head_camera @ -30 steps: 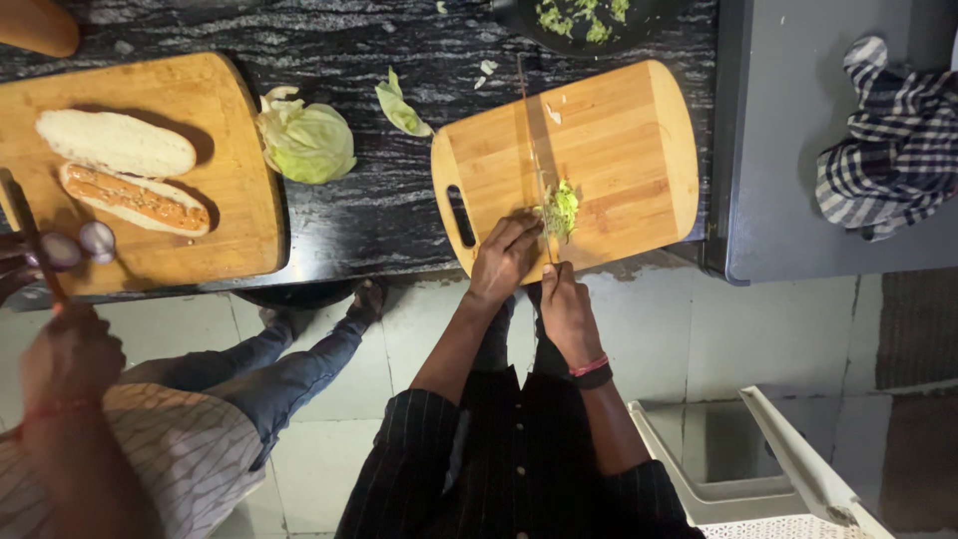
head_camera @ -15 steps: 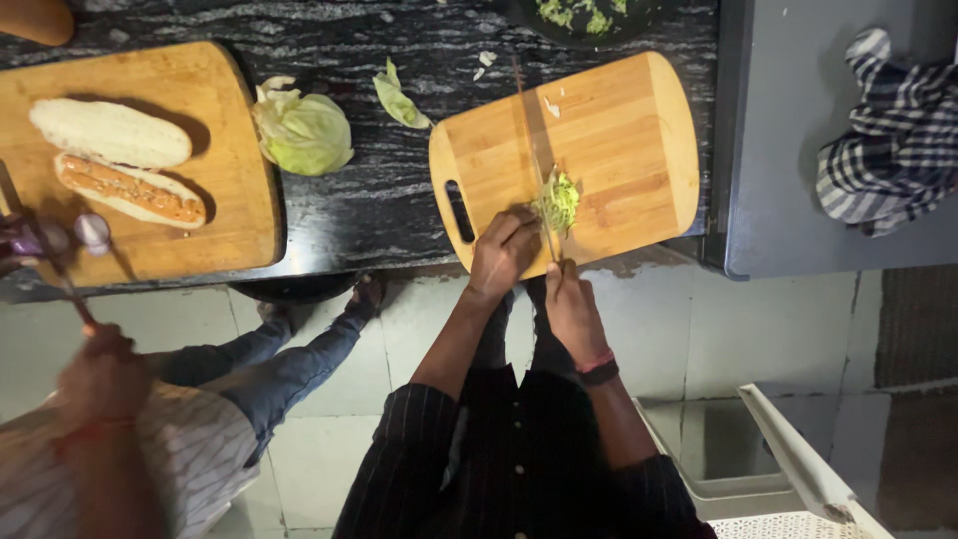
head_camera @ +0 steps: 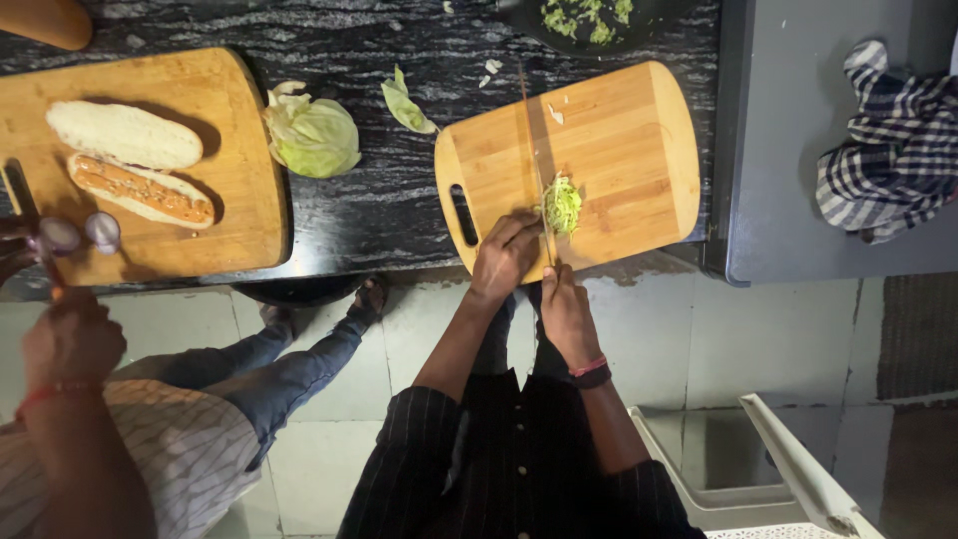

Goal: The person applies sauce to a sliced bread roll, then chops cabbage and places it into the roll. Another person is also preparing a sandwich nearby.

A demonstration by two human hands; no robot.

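Note:
My left hand (head_camera: 505, 254) is curled on the near edge of the light wooden cutting board (head_camera: 639, 120) and presses a small pile of shredded green cabbage (head_camera: 562, 204). My right hand (head_camera: 565, 311), with a red and black wristband, grips the handle of a long knife (head_camera: 533, 150). The blade lies across the board between my left fingers and the shreds, with its tip pointing away from me.
A cabbage half (head_camera: 311, 138) and a loose leaf (head_camera: 404, 103) lie on the black stone counter (head_camera: 369, 210). A dark bowl of chopped greens (head_camera: 589, 18) stands beyond the board. To the left, a co-worker's hand (head_camera: 70, 339) works by a second board (head_camera: 235, 180) with split bread (head_camera: 125, 135) and onion halves (head_camera: 100, 232). A checked cloth (head_camera: 893, 140) lies at the right.
My hands and the knife have stayed almost in place at the cabbage. The co-worker's hand at the left dropped toward the floor, then came back up to the counter edge.

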